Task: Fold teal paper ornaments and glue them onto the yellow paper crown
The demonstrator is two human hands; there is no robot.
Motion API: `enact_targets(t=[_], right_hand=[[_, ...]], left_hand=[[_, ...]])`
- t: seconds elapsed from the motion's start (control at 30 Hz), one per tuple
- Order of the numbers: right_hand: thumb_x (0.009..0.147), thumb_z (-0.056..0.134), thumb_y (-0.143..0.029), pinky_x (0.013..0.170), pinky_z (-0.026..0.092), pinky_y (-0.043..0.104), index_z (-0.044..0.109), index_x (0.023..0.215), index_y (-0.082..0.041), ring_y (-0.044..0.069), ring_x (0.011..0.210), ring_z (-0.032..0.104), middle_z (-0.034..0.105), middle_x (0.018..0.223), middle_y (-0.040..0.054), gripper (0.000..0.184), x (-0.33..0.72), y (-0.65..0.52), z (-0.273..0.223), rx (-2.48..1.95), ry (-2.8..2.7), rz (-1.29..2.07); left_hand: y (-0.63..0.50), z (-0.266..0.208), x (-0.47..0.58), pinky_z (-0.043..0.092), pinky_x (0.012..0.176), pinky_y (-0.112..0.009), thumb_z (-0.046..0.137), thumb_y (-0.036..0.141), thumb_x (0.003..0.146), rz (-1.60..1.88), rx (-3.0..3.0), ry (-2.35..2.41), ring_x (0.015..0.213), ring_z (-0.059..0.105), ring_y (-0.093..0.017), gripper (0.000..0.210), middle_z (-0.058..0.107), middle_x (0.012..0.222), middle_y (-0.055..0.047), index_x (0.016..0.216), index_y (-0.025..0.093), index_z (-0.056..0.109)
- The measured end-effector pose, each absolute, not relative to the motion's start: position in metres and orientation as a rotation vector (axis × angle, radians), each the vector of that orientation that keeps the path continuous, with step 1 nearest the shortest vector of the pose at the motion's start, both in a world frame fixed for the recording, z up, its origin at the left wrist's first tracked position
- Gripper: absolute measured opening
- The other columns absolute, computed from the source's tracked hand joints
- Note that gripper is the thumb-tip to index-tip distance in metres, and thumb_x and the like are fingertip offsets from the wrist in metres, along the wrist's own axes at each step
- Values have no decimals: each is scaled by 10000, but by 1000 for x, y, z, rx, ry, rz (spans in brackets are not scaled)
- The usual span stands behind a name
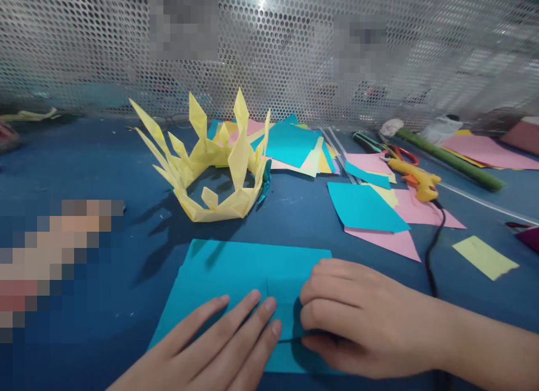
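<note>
The turquoise paper sheet [236, 262] under the left hand [202, 357] could crease crookedly if these slightly spread, flat-resting fingers slip. The right hand [366, 318] curls its fingers close together over the sheet's right part (whether they pinch, I cannot tell). Beyond the fingers stands a yellow paper crown [238, 166].
</note>
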State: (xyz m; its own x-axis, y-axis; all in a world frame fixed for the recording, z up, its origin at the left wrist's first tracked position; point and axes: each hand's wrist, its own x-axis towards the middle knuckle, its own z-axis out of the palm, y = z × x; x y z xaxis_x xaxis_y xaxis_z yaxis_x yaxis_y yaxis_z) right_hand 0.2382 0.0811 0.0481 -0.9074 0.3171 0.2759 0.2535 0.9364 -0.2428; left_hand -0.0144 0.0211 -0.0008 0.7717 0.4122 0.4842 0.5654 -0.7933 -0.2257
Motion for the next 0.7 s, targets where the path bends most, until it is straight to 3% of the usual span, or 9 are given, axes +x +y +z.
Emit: enact_targets(t=[0.27, 0.37, 0.47, 0.57, 0.7], right_hand=[[919, 476, -165, 575, 383, 263, 628, 763, -162, 151, 610, 444, 561, 664, 6, 217, 235, 74, 50, -539, -2867, 211], [922, 484, -147, 620, 426, 271, 657, 862, -159, 165, 670, 502, 607, 751, 26, 183, 235, 73, 49, -510, -2876, 181], [956, 454, -130, 717, 474, 261, 664, 1020, -142, 163, 772, 572, 654, 858, 51, 219, 235, 73, 48, -509, -2832, 254], [974, 429, -129, 733, 492, 258, 673, 1002, -125, 161, 767, 592, 679, 841, 57, 246, 237, 72, 49, -458, -2788, 245], [992, 426, -159, 707, 504, 243, 683, 930, -141, 141, 724, 597, 682, 803, 44, 265, 237, 71, 49, -536, -2706, 355]], left_hand=[[18, -1, -21, 249, 1181, -341, 391, 207, 988, -584, -2563, -740, 1308, 484, -167, 327, 676, 1266, -6, 1213, 202, 628], [18, 1, -22, 228, 1186, -339, 367, 179, 978, -574, -2563, -790, 1361, 419, -189, 351, 650, 1290, -35, 1230, 188, 612], [21, 4, -21, 210, 1189, -324, 360, 158, 970, -621, -2596, -769, 1388, 373, -174, 322, 637, 1304, -12, 1094, 215, 652], [25, 7, -18, 239, 1177, -300, 350, 147, 981, -640, -2672, -734, 1349, 431, -136, 328, 656, 1299, 7, 1005, 226, 667], [29, 8, -19, 235, 1177, -302, 372, 204, 987, -615, -2721, -734, 1335, 455, -137, 317, 661, 1306, 12, 1155, 229, 640]])
